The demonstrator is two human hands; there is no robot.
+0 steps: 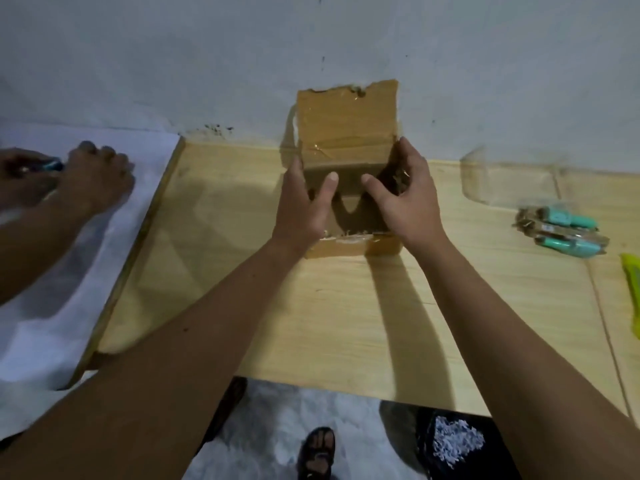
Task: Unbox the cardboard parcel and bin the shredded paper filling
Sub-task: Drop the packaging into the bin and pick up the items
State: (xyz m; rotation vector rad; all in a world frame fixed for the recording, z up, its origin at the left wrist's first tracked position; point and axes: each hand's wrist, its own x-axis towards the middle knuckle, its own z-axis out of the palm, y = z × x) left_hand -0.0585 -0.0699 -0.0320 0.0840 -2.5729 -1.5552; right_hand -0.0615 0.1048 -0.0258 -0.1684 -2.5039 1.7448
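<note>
On the wooden table [346, 323] against the wall, the opened cardboard parcel [348, 168] sits gripped on both sides — left hand [304, 206] and right hand [405, 199] curled round its edges, thumbs inside — while white shredded paper [455, 441] lies in the black bin [429, 459] below.

The brown cardboard parcel's [348, 133] inside is hidden in shadow; the yellow-green object [632, 292] is cut off at the right edge

Home room: wooden table [346, 306] against stained wall [207, 64].
</note>
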